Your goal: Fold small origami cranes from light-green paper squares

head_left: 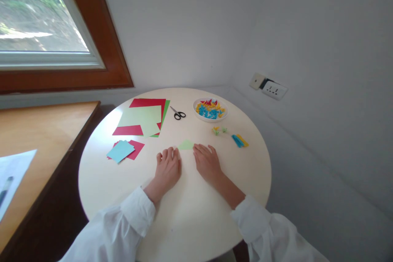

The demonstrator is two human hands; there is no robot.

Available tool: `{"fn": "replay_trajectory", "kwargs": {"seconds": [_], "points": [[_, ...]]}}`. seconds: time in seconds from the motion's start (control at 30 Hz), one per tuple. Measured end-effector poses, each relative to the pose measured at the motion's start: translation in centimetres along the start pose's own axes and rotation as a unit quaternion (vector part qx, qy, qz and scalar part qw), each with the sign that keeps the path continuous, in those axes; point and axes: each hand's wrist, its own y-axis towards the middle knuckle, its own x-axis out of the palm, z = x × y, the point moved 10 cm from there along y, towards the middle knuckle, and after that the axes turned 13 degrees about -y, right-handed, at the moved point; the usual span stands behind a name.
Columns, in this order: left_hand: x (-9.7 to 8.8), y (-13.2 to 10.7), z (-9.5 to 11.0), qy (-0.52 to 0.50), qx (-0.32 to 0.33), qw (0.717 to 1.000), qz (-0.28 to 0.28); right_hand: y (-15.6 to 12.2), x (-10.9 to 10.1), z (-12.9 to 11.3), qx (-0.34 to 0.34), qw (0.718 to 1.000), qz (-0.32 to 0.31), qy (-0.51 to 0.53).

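A small light green paper [186,145], folded into a triangle, lies flat on the round white table [196,221] between my hands. My left hand [168,168] has its fingers curled, with the fingertips on the triangle's left corner. At the right corner, my right hand [207,163] holds the paper down with its fingertips, the fingers close together. Just beyond it stand small folded green and yellow paper pieces [216,130]. Blue and yellow folded strips [238,141] lie to the right of my right hand.
Black-handled scissors [178,114] lie near the back, beside a white bowl [211,120] of colourful folded paper pieces. Large red and green sheets [139,116] are at the back left, with blue and red paper squares [121,151] nearer. A wooden desk [55,131] stands left.
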Motion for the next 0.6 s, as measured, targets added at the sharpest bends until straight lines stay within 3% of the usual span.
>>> {"fn": "replay_trajectory", "kwargs": {"seconds": [0.23,0.4,0.6], "points": [[0.0,-0.1,-0.6,-0.028,-0.011,1.000,0.005,-0.2,0.3,0.2,-0.005,1.000,0.004,0.000],[-0.5,1.4,-2.3,-0.086,-0.049,0.994,0.041,-0.2,0.4,0.2,-0.011,1.000,0.019,0.011],[1.1,3.3,-3.2,-0.131,-0.101,0.986,-0.007,-0.3,0.4,0.5,-0.005,0.999,0.017,0.040]]}}
